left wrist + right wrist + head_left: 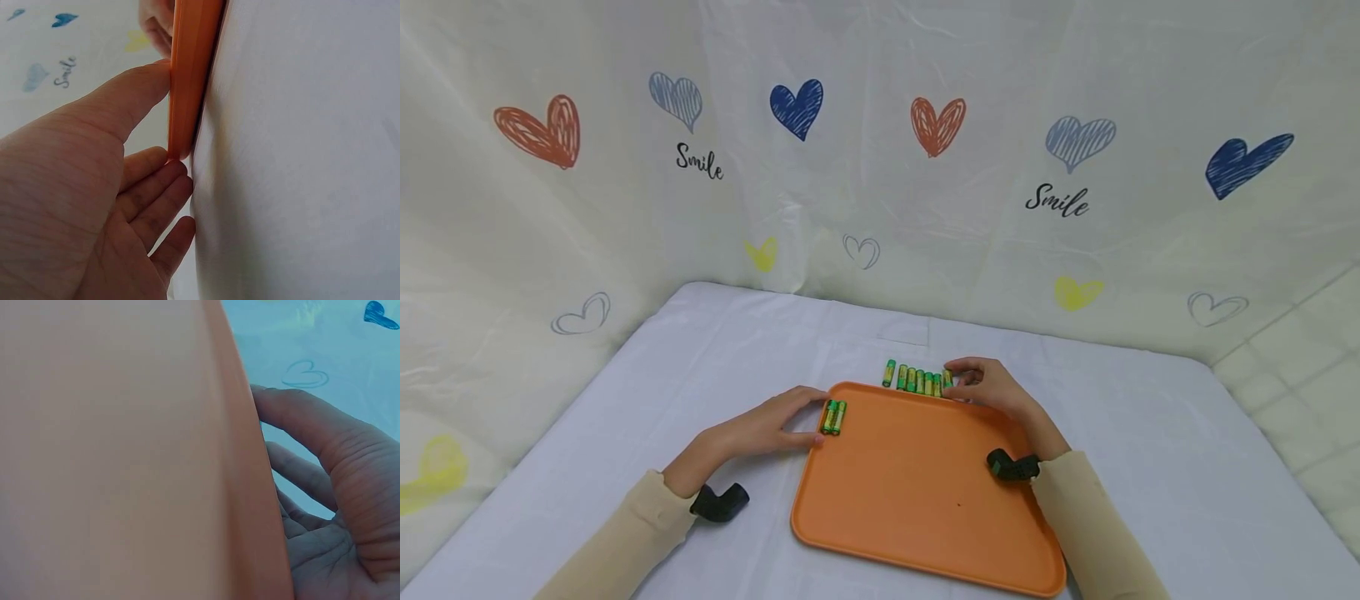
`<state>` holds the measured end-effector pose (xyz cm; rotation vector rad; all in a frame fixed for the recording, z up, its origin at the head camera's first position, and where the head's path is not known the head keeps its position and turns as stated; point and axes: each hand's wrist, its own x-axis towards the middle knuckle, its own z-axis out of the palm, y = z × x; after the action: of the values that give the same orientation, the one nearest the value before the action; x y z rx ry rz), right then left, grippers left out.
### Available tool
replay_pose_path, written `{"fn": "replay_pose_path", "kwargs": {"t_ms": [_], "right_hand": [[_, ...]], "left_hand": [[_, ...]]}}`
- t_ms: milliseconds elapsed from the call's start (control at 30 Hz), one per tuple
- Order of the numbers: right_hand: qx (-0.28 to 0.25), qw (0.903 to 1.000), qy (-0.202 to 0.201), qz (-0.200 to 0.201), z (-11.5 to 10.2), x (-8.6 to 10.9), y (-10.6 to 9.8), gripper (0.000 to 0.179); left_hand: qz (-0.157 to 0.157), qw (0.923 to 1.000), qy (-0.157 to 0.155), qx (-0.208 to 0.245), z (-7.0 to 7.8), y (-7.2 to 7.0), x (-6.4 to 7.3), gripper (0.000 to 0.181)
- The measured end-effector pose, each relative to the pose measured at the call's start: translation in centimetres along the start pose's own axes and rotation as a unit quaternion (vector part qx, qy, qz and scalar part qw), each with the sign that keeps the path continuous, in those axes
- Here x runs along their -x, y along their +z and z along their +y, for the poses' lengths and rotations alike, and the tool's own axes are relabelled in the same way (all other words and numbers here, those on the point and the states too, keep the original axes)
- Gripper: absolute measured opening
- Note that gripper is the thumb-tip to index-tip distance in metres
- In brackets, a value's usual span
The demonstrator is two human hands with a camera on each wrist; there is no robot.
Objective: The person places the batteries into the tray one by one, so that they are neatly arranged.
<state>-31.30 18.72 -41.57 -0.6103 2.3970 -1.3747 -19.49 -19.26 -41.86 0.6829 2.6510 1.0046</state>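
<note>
An orange tray (917, 492) lies on the table. My left hand (767, 425) rests at its left rim, thumb and fingertips against the edge; the left wrist view shows this hand (75, 194) with its fingers extended. Just inside that rim, a small group of green-and-yellow batteries (839, 417) lies side by side. Beyond the far rim, several like batteries (920, 382) form a row, one (890, 372) a little apart at the left. My right hand (996, 390) pinches the rightmost battery (947, 380) between thumb and fingers. In the right wrist view the tray rim hides those fingertips.
A white cloth covers the table (1150, 467). Behind it hangs a pale curtain (880, 192) printed with hearts and the word Smile. The right forearm (1086, 508) passes over the tray's right side. Dark wrist pieces (720, 503) sit on both wrists.
</note>
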Motion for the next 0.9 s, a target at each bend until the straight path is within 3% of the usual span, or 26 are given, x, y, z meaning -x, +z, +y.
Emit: {"fn": "replay_pose_path", "kwargs": {"t_ms": [567, 900], "right_hand": [[-0.013, 0.9996, -0.009, 0.024, -0.1, 0.3, 0.5, 0.053], [-0.011, 0.9994, -0.026, 0.022, -2.0, 0.7, 1.2, 0.051]], "left_hand": [[0.002, 1.0000, 0.005, 0.004, 0.1, -0.2, 0.2, 0.073], [0.002, 0.9999, 0.010, 0.001, 0.1, -0.2, 0.2, 0.073]]}}
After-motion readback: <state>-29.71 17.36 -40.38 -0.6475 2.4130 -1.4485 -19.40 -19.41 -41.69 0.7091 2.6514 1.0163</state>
